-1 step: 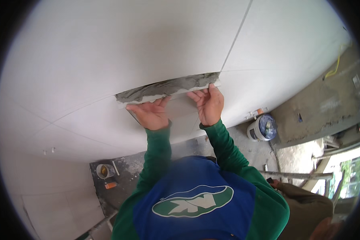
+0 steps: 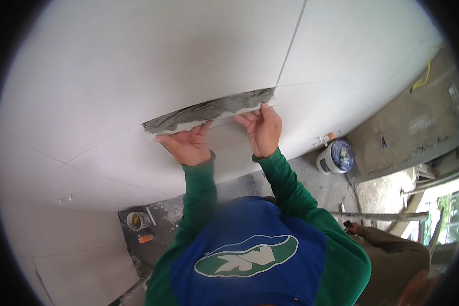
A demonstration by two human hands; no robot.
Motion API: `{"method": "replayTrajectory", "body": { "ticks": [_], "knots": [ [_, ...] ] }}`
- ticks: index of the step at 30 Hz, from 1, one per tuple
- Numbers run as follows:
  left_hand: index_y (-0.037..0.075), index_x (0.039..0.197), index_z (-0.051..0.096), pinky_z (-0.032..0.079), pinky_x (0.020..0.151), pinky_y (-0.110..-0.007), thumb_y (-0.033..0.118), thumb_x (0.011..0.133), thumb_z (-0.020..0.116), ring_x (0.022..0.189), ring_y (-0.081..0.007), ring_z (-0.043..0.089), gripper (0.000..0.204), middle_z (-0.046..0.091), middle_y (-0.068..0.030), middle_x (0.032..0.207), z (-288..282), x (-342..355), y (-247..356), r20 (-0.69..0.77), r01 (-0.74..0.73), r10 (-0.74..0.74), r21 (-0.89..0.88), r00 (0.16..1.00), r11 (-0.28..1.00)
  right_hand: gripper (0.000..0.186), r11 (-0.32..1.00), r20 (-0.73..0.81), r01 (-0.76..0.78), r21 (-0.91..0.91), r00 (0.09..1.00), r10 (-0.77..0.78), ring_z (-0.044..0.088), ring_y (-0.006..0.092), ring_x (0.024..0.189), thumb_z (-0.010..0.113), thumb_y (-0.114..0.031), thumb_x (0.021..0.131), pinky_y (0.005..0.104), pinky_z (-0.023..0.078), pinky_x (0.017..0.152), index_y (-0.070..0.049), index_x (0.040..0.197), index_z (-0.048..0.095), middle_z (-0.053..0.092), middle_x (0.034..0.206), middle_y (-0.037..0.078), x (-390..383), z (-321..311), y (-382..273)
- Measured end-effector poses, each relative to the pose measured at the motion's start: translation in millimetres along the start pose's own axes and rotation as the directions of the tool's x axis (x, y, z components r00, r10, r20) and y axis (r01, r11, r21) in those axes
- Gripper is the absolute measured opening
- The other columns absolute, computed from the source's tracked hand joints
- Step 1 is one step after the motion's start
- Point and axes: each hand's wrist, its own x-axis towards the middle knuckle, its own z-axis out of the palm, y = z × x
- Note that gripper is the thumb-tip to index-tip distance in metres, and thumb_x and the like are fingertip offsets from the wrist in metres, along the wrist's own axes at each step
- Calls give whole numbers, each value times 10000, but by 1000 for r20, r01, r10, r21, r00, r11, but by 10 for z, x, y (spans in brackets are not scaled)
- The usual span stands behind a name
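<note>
A narrow white tile strip point(image 2: 224, 116) lies across my front, against a large white tiled wall. Along its upper side runs a rough layer of grey mortar point(image 2: 209, 111), with a thin dark gap between it and the wall tile above. My left hand point(image 2: 188, 148) grips the strip near its left end, thumb and fingertips along the lower edge. Toward the right end my right hand point(image 2: 265, 130) pinches the edge, thumb on top and the other fingers underneath. Part of the strip's underside is hidden by the hands.
On the floor to the right stands a white bucket point(image 2: 330, 159) with bluish contents. A smaller bucket point(image 2: 137, 220) and an orange object point(image 2: 146, 238) lie at lower left. Behind me on the right is another person point(image 2: 392, 255), a dark object in hand, beside a wooden bar point(image 2: 382, 217).
The whole view has shifted slightly. Both hands keep their hold on the strip, which looks nearly unmoved against the wall. The other person's hand with the dark object shows more clearly.
</note>
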Motion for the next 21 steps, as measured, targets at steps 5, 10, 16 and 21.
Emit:
{"method": "replayTrajectory", "body": {
  "ticks": [5, 10, 16, 21],
  "knots": [
    [122, 1394, 342, 507, 877, -566, 721, 864, 372, 1121, -417, 557, 800, 482, -181, 1341, -39, 78, 77, 30, -96, 94, 85, 995, 992, 269, 999, -21, 1, 34, 1000, 0, 618, 270, 765, 475, -228, 982, 492, 562, 788, -14, 819, 475, 517, 770, 91, -60, 43, -77],
    [107, 1388, 357, 476, 924, -583, 689, 898, 327, 1136, -426, 544, 762, 490, -202, 1328, -94, 189, 63, 39, -137, 133, 111, 990, 984, 358, 999, 59, -7, -44, 998, 10, 650, 286, 940, 361, -255, 1016, 405, 576, 808, 76, 1032, 498, 613, 1044, 195, -14, 107, -98],
    [83, 1373, 364, 482, 918, -591, 653, 930, 277, 1121, -450, 544, 727, 494, -217, 1311, 60, 125, 42, -61, -150, 162, 167, 985, 974, 398, 1000, 100, 17, 0, 995, -17, 653, 264, 946, 323, -268, 1027, 375, 579, 804, 88, 1086, 491, 615, 1074, 182, 38, 82, -106],
    [71, 1360, 365, 494, 904, -592, 643, 935, 274, 1075, -441, 571, 718, 499, -226, 1295, 48, 168, 74, -58, -136, 147, 153, 987, 979, 394, 1000, 98, 12, 10, 995, -13, 653, 258, 943, 322, -266, 1028, 366, 582, 796, 84, 1079, 493, 610, 1073, 170, 89, 93, -87]
  ]
}}
